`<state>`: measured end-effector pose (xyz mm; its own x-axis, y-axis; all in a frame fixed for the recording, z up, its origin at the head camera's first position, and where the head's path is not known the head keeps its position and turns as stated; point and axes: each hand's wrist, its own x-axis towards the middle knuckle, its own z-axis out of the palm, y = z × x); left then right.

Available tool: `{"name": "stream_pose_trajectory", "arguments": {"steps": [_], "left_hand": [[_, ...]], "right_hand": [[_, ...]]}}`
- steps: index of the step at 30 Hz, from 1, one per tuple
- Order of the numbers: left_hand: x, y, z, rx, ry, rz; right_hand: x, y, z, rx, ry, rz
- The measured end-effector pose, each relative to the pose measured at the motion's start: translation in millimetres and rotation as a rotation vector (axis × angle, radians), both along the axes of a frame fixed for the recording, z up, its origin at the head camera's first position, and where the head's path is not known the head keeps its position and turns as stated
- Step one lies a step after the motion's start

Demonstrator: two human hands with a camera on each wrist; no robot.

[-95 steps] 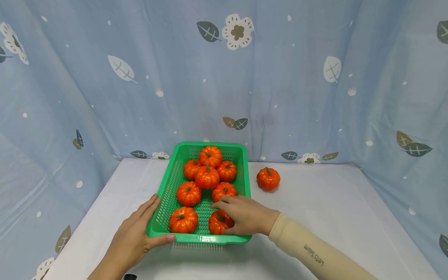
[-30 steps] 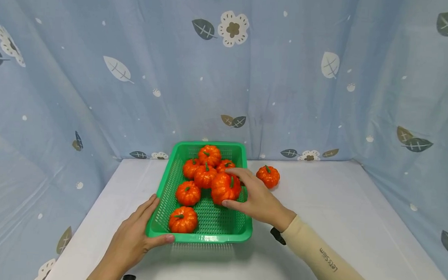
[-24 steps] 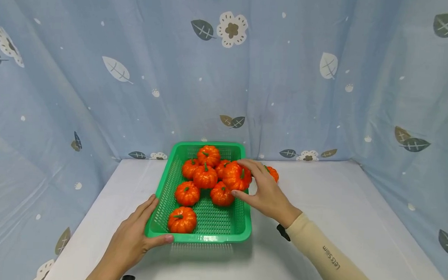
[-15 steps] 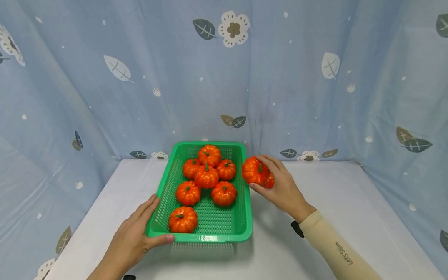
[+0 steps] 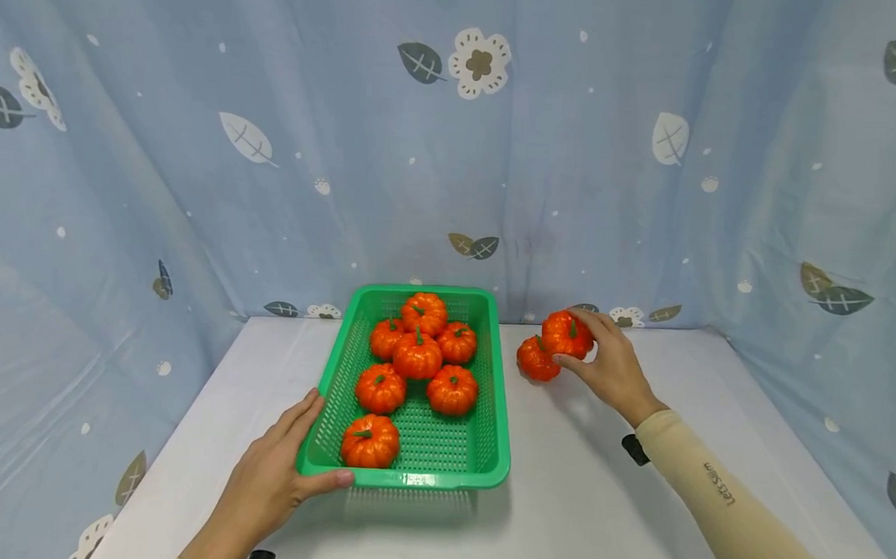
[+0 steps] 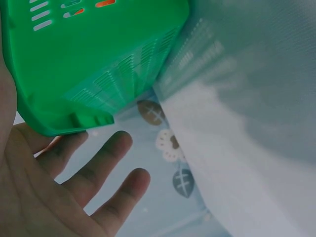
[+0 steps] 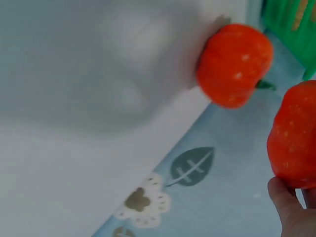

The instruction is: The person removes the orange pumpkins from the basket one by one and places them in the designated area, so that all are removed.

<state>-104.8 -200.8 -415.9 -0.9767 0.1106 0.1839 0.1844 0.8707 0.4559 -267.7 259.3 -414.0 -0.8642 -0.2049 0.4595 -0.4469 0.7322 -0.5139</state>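
Note:
My right hand pinches a small orange pumpkin between thumb and fingers, right of the green basket. Partly overlapped by it in the head view, a second pumpkin rests on the table; the right wrist view shows the held pumpkin apart from that resting pumpkin. Several more pumpkins lie inside the basket. At the basket's front left corner is my left hand, thumb on the front rim and fingers along the left side. Those fingers look straight and spread in the left wrist view.
A white-covered table extends on both sides of the basket. Behind it and at both sides hangs a blue curtain with leaf and flower prints.
My right hand has taken the pumpkin from the basket's front right, carried it over the right rim, and moved it right past the pumpkin on the table. My left hand stays at the basket.

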Motion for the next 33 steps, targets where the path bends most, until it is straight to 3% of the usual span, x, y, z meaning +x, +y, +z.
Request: {"name": "stream_pose_trajectory", "arguments": {"steps": [22, 33], "left_hand": [[2.1, 0.0, -0.7, -0.001, 0.014, 0.0], [2.2, 0.5, -0.9, 0.004, 0.024, -0.008]], "right_hand": [[-15.5, 32, -28.9, 0.051, -0.197, -0.154], [-17.7, 37, -38.7, 0.105, -0.379, -0.219]]}}
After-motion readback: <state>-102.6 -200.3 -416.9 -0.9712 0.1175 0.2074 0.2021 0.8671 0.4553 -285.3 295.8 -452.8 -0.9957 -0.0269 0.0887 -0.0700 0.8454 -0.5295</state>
